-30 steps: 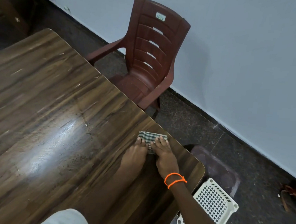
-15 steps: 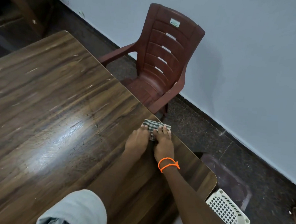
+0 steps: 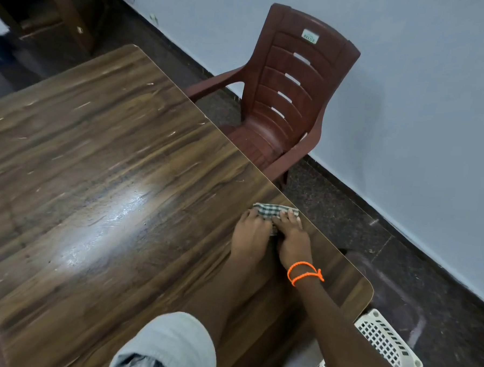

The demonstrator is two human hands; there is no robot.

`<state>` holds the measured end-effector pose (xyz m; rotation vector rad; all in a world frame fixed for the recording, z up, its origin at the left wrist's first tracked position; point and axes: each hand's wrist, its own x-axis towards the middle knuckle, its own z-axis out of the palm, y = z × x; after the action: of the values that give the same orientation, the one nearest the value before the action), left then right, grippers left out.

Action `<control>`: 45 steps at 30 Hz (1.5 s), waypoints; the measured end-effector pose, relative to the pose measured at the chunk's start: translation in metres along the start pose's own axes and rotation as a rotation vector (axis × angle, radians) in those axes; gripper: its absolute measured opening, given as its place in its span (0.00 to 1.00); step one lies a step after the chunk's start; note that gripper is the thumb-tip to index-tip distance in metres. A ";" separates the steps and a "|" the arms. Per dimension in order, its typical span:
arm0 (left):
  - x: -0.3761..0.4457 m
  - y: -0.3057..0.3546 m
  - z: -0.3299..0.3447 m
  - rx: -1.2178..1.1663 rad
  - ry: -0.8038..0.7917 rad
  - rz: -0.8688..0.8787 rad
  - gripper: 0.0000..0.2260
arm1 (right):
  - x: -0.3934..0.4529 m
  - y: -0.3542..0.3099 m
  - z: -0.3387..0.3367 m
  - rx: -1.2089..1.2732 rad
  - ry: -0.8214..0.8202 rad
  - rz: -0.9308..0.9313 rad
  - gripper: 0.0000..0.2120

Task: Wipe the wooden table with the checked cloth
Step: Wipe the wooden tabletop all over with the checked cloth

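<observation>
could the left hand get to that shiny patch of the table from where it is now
Probably yes. The left hand lies flat on the checked cloth by the table's edge, and only bare wood lies between it and the shiny patch.

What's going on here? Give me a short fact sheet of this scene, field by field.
activity: wiping the wooden table
cloth: checked cloth, folded small, near the table's right edge
left hand: left hand pressing flat on the cloth
right hand: right hand pressing flat beside it, orange band on the wrist
nearby: brown plastic chair; white basket on the floor
</observation>
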<state>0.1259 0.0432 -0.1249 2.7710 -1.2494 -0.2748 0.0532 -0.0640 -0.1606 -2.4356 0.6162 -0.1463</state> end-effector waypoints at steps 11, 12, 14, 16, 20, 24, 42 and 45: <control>-0.069 -0.050 0.018 -0.067 -0.032 -0.071 0.14 | -0.059 -0.054 0.051 0.056 -0.056 -0.060 0.32; -0.073 -0.045 0.023 -0.065 -0.049 -0.023 0.15 | -0.066 -0.046 0.048 0.043 -0.066 -0.064 0.32; -0.075 -0.034 0.029 -0.084 -0.083 0.023 0.16 | -0.071 -0.033 0.039 0.028 -0.073 -0.057 0.32; -0.067 -0.026 0.029 -0.135 -0.116 0.008 0.16 | -0.066 -0.025 0.032 0.025 -0.051 -0.035 0.31; -0.051 -0.037 0.020 -0.181 -0.084 -0.053 0.15 | -0.042 -0.038 0.039 0.041 0.023 0.037 0.28; -0.058 -0.071 0.015 -0.155 -0.108 -0.160 0.16 | -0.035 -0.073 0.064 0.029 -0.010 0.005 0.25; -0.098 -0.089 0.023 -0.134 -0.135 -0.133 0.18 | -0.063 -0.091 0.080 0.006 -0.048 0.024 0.25; -0.112 -0.117 0.015 -0.127 -0.166 -0.195 0.16 | -0.072 -0.118 0.102 0.019 -0.055 -0.004 0.26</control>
<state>0.1358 0.2048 -0.1432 2.8085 -0.9523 -0.5887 0.0607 0.1077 -0.1702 -2.4139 0.5825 -0.0857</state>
